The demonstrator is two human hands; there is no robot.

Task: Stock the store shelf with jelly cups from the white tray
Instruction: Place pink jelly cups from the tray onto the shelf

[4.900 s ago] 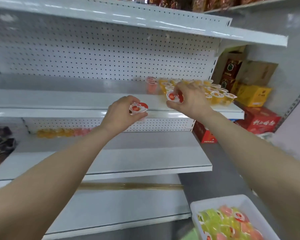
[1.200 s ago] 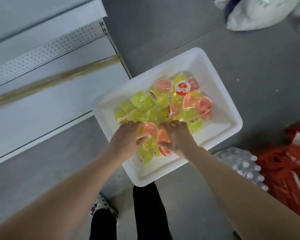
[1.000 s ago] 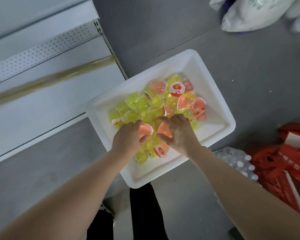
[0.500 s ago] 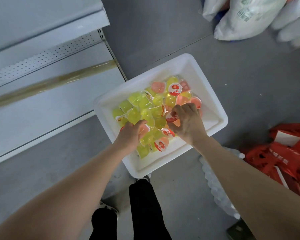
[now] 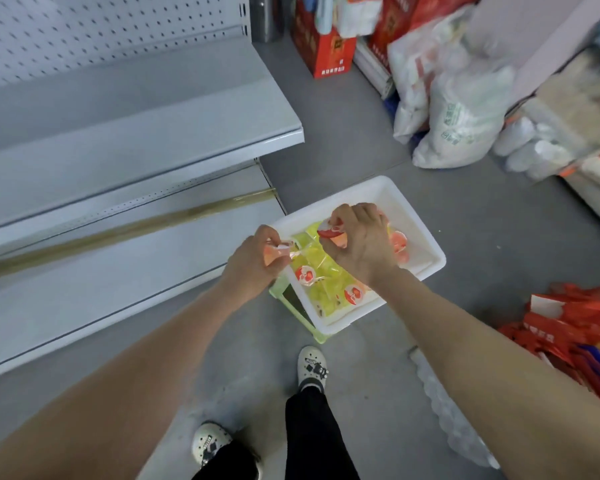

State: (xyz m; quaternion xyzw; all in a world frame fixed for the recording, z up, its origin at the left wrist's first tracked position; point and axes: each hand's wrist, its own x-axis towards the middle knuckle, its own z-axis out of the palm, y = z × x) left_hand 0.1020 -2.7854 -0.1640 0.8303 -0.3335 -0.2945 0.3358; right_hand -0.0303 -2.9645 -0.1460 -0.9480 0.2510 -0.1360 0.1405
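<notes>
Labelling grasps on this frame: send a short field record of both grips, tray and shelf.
left grip: holds a pink jelly cup at the tray's left edge
right grip: holds a red-lidded jelly cup above the tray
white tray: on a green stool, beside the shelf
tray contents: mostly yellow-green jelly cups, a few pink
store shelf: left of the tray
stage: two cups picked, not yet shelved

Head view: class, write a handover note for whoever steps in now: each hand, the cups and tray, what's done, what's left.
Left hand grips a pink jelly cup; right hand grips a red-lidded cup, both at the white tray.
Done: two cups picked.
Left: place them on the shelf; many other cups remain in the tray.
</notes>
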